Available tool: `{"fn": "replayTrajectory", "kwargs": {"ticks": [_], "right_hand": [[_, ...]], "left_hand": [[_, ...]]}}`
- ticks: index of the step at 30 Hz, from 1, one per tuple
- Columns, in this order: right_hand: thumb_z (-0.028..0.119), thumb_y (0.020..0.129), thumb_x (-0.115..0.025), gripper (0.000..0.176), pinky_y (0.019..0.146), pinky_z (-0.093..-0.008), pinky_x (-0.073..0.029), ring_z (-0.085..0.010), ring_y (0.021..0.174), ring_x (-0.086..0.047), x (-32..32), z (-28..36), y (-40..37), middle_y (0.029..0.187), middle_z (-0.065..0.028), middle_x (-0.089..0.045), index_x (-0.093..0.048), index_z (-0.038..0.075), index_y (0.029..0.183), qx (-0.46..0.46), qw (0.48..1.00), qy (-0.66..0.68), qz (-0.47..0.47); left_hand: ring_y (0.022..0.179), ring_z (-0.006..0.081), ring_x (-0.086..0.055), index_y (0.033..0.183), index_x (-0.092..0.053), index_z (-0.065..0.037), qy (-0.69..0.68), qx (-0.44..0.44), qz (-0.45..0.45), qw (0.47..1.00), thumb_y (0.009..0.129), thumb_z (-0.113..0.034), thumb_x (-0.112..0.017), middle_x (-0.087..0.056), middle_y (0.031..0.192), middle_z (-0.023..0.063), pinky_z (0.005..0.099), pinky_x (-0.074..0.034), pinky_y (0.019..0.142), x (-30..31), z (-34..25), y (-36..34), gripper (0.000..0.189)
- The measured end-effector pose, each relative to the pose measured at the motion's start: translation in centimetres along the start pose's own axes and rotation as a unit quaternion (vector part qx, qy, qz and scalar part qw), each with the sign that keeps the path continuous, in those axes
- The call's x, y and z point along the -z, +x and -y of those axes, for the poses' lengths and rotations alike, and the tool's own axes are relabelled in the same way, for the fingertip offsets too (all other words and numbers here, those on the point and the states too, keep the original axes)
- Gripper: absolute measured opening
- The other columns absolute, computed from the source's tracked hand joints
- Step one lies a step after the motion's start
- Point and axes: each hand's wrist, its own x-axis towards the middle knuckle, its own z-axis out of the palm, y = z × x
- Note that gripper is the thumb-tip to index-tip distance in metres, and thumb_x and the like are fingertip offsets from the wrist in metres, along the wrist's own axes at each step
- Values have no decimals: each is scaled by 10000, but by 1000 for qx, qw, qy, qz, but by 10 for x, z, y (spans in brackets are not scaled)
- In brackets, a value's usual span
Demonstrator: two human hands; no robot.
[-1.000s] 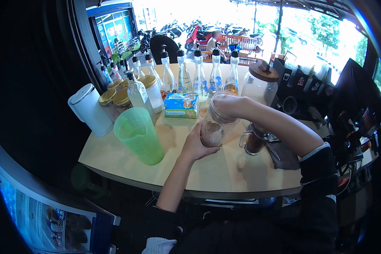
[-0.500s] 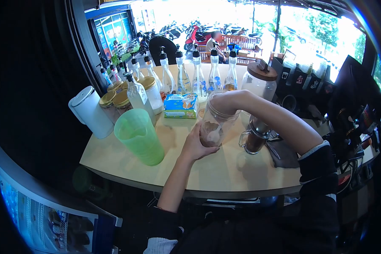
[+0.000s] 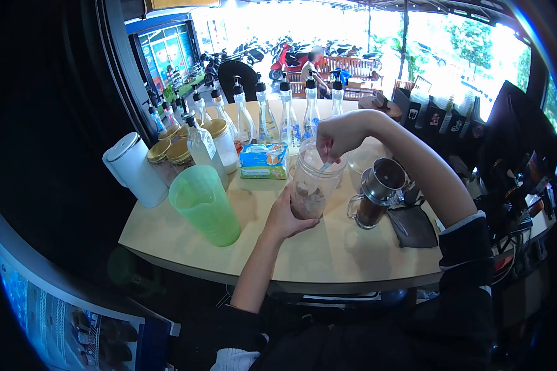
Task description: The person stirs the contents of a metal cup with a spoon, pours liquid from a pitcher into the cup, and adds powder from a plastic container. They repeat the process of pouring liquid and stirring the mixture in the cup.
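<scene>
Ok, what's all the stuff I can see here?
table: one, beige, under everything
cup: one, green, front left
jug: one, white, far left
pump bottles: a row, clear, back
gold-lidded jars: several, beside jug
box: one, blue-green, middle
glass mug: one, brown drink, right
metal filter: one, silver, on mug
clear jar: one, brown inside, middle
spoon: one, pale, in jar
left grip: holds clear jar
right grip: pinches spoon

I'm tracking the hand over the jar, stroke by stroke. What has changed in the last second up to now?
The right hand rose from the mouth of the jar to just above its rim, drawing up the spoon that it pinches. The left hand kept its grip on the jar's lower part. The green pitcher and the glass mug stayed put on the table.
</scene>
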Motion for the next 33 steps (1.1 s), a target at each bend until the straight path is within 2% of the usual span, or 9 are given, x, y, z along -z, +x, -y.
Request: {"fn": "replayTrajectory", "kwargs": {"ticks": [3,5,8,15,17,23,26,33], "right_hand": [[114,784,-655,197,637,-262,-481,-94,687,-619,5,-13,-11,765,-41,-686,-692,-4,937,-12,999,49,3],[116,786,-658,205,621,-247,-474,-83,684,-612,5,-19,-19,768,-36,-684,-689,-1,951,-21,997,77,-9],[119,788,-663,217,594,-222,-460,-66,678,-600,3,-32,-28,774,-29,-682,-687,6,972,-43,991,123,-23],[101,799,-678,207,572,-200,-448,-44,657,-576,-7,-42,-52,779,-20,-679,-686,-3,977,-58,978,181,-84],[96,800,-678,203,572,-197,-445,-41,653,-572,-9,-47,-59,778,-20,-678,-686,-7,975,-56,975,190,-102],[88,799,-678,183,568,-195,-431,-33,639,-553,-13,-58,-99,754,-11,-663,-687,-13,952,-60,963,192,-179],[89,799,-673,166,568,-201,-428,-31,637,-547,-20,-70,-124,738,-6,-653,-684,-16,927,-70,956,203,-198],[60,813,-587,155,648,-214,-468,-53,683,-585,-59,-98,-174,722,-27,-646,-672,-37,899,-83,942,215,-246]], "left_hand": [[1071,283,-607,1207,-435,-25,-12,11,0,1000,495,-156,-906,-607,1142,161,398,-486,943,1,-3,0,864],[1123,339,-566,1323,-382,-31,-13,43,28,999,479,-270,-891,-561,1212,188,407,-461,976,2,-1,0,1014],[1122,336,-567,1323,-382,-34,-22,28,25,999,481,-275,-891,-562,1209,188,410,-463,970,0,2,0,1013],[1117,317,-576,1327,-381,-42,-24,17,13,999,487,-240,-896,-577,1197,177,406,-467,963,-4,-1,-2,1005],[1119,267,-582,1261,-414,-31,-37,13,11,999,495,-158,-902,-590,1185,144,391,-474,961,-5,-3,-2,917],[1167,255,-550,1346,-367,-39,-83,24,33,996,508,-151,-895,-550,1254,131,390,-448,996,-6,-5,-2,996],[1112,268,-588,1302,-411,-37,-126,19,24,992,504,-177,-896,-597,1191,148,387,-469,964,-11,6,-2,945],[1111,262,-590,1299,-417,-24,-110,12,16,994,517,-183,-893,-599,1187,156,383,-470,960,-11,4,-4,929]]}}
